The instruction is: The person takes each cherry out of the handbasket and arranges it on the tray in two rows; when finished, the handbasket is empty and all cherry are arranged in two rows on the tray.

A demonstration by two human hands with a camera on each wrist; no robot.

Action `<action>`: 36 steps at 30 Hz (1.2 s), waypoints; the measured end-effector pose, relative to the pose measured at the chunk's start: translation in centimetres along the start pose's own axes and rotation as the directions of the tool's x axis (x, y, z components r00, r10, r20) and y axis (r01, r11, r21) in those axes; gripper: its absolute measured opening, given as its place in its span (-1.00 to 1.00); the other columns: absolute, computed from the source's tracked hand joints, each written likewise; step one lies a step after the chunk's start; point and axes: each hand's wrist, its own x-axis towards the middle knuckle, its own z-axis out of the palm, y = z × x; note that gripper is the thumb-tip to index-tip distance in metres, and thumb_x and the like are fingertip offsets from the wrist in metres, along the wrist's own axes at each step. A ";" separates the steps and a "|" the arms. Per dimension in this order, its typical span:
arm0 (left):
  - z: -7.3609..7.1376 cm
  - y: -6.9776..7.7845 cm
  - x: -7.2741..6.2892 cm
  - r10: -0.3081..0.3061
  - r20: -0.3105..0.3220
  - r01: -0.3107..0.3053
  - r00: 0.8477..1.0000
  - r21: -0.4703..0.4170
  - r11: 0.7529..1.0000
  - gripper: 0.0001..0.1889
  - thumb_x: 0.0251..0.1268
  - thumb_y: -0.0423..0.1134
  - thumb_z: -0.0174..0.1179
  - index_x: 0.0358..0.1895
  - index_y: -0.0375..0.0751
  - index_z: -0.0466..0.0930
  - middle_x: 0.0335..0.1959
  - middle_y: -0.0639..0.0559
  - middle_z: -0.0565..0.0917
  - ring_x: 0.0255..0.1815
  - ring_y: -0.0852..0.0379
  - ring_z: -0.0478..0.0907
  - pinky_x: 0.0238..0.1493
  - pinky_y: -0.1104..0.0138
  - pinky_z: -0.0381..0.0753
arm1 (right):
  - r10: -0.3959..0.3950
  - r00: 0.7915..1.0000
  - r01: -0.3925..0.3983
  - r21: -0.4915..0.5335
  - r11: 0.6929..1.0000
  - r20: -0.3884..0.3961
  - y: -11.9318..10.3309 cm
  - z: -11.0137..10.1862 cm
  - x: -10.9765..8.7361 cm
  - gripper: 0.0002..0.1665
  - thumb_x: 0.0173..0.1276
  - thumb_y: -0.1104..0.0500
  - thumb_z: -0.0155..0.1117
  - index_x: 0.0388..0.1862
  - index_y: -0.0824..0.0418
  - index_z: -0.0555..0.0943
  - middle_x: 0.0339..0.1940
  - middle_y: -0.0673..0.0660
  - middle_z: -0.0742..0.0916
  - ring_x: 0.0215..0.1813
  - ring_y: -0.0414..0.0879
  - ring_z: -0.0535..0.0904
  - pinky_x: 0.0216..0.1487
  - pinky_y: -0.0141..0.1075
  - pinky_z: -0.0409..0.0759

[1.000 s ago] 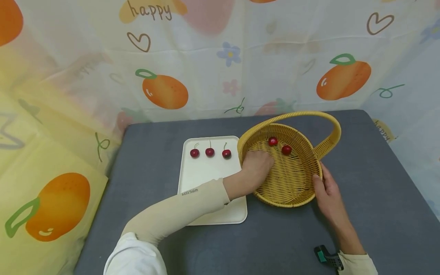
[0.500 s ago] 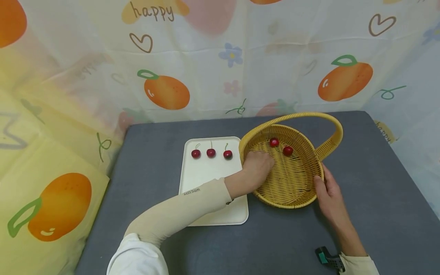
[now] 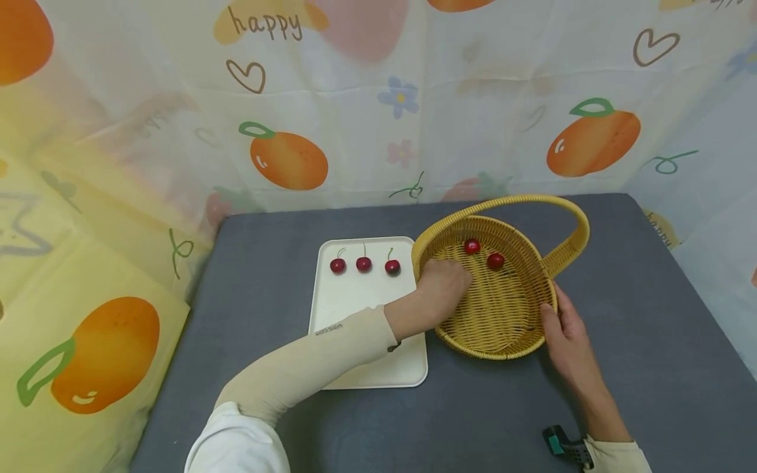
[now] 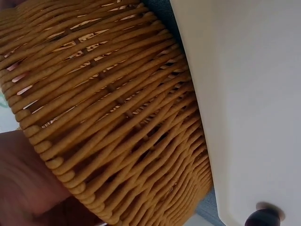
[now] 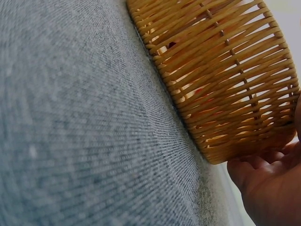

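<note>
A round yellow wicker basket (image 3: 497,322) with a tall arched handle stands on the table, overlapping the right edge of a white tray (image 3: 367,309). My left hand (image 3: 440,289) reaches over the near-left rim into the basket, its knuckles up; the fingertips are hidden, and I cannot tell whether they pinch anything. Two red cherries, one (image 3: 472,246) at the back and one (image 3: 495,261) to its right, lie in the basket. My right hand (image 3: 566,338) grips the basket's right side, thumb at the rim and fingers along the outer wall.
Three stemmed cherries, the middle one (image 3: 363,264) among them, form a row at the tray's far end. The dark grey table (image 3: 254,289) meets a fruit-print cloth (image 3: 355,144) behind, and a yellow printed cloth (image 3: 106,348) hangs at the left.
Both hands keep their places at the basket, and the cherries stay put. Only the head view has shifted slightly.
</note>
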 end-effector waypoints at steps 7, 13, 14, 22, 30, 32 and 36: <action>-0.4 -0.2 -1.0 0.056 -0.065 -0.059 0.996 -0.040 0.997 -0.89 0.47 -0.33 0.28 -0.20 0.02 0.70 -0.35 0.11 0.64 -0.47 0.26 0.45 -0.50 0.31 0.61 | -0.015 1.000 0.015 0.015 1.000 0.001 0.1 0.2 0.0 -0.33 0.80 0.07 -0.16 0.78 -0.05 0.02 0.70 0.30 0.26 0.59 0.03 0.31 0.21 -0.70 0.35; -1.8 -0.4 -2.7 0.089 -0.178 -0.103 0.980 -0.069 0.992 -0.87 0.51 -0.32 0.16 -0.15 -0.01 0.68 -0.29 0.11 0.63 -0.50 0.25 0.47 -0.56 0.32 0.54 | -0.032 0.999 0.032 0.016 0.999 -0.006 0.1 0.1 0.0 -0.33 0.80 0.10 -0.16 0.78 -0.02 0.02 0.69 0.33 0.26 0.56 -0.20 0.31 0.20 -0.69 0.36; -2.1 -0.4 -3.1 0.094 -0.203 -0.110 0.975 -0.070 0.991 -0.87 0.51 -0.31 0.14 -0.15 -0.01 0.68 -0.29 0.11 0.62 -0.52 0.25 0.47 -0.58 0.32 0.51 | -0.035 0.999 0.035 0.017 0.999 -0.008 0.1 0.1 0.0 -0.33 0.80 0.10 -0.16 0.78 -0.01 0.02 0.69 0.34 0.25 0.56 -0.20 0.31 0.20 -0.69 0.36; -3.2 -1.8 -8.1 0.093 -0.382 -0.150 0.920 -0.123 0.981 -0.87 0.41 -0.24 0.16 -0.10 0.07 0.65 -0.23 0.21 0.60 -0.45 0.28 0.51 -0.53 0.40 0.41 | -0.023 1.000 0.023 0.016 1.000 0.006 -0.1 0.3 0.4 -0.33 0.80 0.07 -0.16 0.78 -0.03 0.02 0.70 0.32 0.25 0.57 -0.08 0.32 0.20 -0.69 0.37; -1.9 -3.0 -14.1 0.057 -0.464 -0.168 0.884 -0.201 0.965 -0.80 0.37 -0.21 0.24 0.01 0.08 0.65 -0.18 0.23 0.61 -0.44 0.29 0.54 -0.50 0.41 0.43 | -0.027 1.000 0.027 0.003 1.000 -0.006 -0.1 0.2 0.2 -0.33 0.80 0.08 -0.16 0.78 -0.01 0.02 0.70 0.33 0.24 0.58 -0.16 0.29 0.21 -0.70 0.33; -1.3 -3.3 -15.2 0.033 -0.473 -0.157 0.881 -0.224 0.962 -0.76 0.34 -0.22 0.28 0.03 0.08 0.67 -0.14 0.23 0.65 -0.43 0.28 0.57 -0.49 0.40 0.47 | -0.031 0.999 0.031 0.005 1.000 -0.009 0.0 0.2 0.2 -0.33 0.80 0.09 -0.16 0.78 0.00 0.03 0.70 0.33 0.24 0.57 -0.21 0.29 0.22 -0.69 0.33; 0.0 -4.2 -17.1 -0.004 -0.441 -0.127 0.898 -0.268 0.955 -0.69 0.29 -0.20 0.37 0.09 0.08 0.69 -0.08 0.23 0.69 -0.40 0.24 0.62 -0.44 0.38 0.55 | -0.040 0.999 0.040 0.007 0.999 -0.017 0.1 0.1 0.1 -0.33 0.80 0.11 -0.16 0.77 0.05 0.04 0.69 0.36 0.24 0.54 -0.31 0.28 0.23 -0.69 0.33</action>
